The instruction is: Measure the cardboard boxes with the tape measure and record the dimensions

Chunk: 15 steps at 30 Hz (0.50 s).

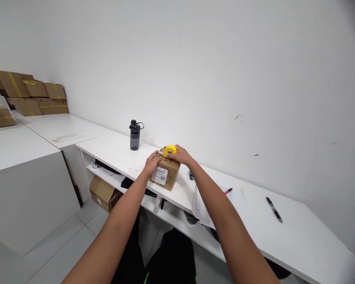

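Observation:
A small cardboard box with a white printed label stands on the white desk. My right hand is closed around a yellow tape measure at the box's top. At the top left edge of the box is my left hand, its fingers closed near the tape measure's front end, where a short piece of blade seems to show. Exactly what those fingers pinch is partly hidden.
Behind the box to the left is a dark water bottle. Papers with a red pen lie to the right, then a black pen. An open carton sits below the desk; stacked boxes fill the far left corner.

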Each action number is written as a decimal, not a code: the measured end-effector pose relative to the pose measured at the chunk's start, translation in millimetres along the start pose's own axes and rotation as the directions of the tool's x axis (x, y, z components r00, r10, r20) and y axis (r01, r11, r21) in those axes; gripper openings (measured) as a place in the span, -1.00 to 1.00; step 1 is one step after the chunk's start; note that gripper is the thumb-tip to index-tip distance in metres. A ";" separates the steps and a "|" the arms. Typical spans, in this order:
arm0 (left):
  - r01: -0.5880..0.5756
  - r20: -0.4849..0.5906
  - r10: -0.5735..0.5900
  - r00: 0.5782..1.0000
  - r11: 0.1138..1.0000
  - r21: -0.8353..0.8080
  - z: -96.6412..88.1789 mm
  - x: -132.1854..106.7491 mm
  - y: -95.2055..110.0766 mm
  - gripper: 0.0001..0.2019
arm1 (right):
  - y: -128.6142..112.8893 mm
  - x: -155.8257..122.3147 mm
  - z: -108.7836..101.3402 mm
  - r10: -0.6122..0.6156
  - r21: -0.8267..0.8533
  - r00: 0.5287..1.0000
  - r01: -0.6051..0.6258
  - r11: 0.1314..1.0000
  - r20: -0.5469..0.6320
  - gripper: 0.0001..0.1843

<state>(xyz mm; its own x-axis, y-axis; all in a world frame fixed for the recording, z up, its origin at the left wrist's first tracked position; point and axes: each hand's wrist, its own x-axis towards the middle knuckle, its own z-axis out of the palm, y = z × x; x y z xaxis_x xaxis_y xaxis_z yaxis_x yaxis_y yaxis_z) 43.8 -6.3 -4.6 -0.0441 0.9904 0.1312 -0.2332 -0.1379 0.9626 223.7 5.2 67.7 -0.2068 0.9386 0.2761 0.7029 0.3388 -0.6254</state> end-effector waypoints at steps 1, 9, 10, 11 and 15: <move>-0.011 -0.007 0.011 1.000 1.000 0.015 -0.2 0.9 -0.3 -0.33 | 4.3 -6.1 -7.4 0.018 0.000 1.000 -0.018 1.000 0.003 -0.47; -0.033 -0.042 0.039 0.998 0.990 0.138 -1.5 1.1 -1.0 -0.41 | 39.7 -68.8 -50.6 0.077 -0.118 0.995 -0.085 0.989 -0.068 -0.55; -0.045 -0.046 0.052 0.998 0.989 0.144 -1.0 -0.2 -0.6 -0.43 | 41.6 -73.3 -51.4 0.085 -0.120 0.993 -0.094 0.988 -0.082 -0.56; -0.054 -0.049 0.062 0.997 0.988 0.146 -0.4 -1.4 -0.1 -0.44 | 42.4 -76.0 -51.1 0.092 -0.121 0.991 -0.104 0.987 -0.096 -0.56; -0.044 -0.057 0.053 0.997 0.990 0.137 1.3 -3.4 2.2 -0.45 | 35.2 -68.9 -44.3 0.089 -0.127 0.986 -0.108 0.986 -0.141 -0.51</move>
<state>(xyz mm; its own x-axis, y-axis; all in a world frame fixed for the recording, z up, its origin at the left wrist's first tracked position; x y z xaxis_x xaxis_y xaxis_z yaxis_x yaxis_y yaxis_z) 44.7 -9.9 -2.7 -0.1114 0.9795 0.1679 -0.0956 -0.1787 0.9792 292.8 -50.5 58.9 -0.0447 0.9465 0.3195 0.8020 0.2247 -0.5535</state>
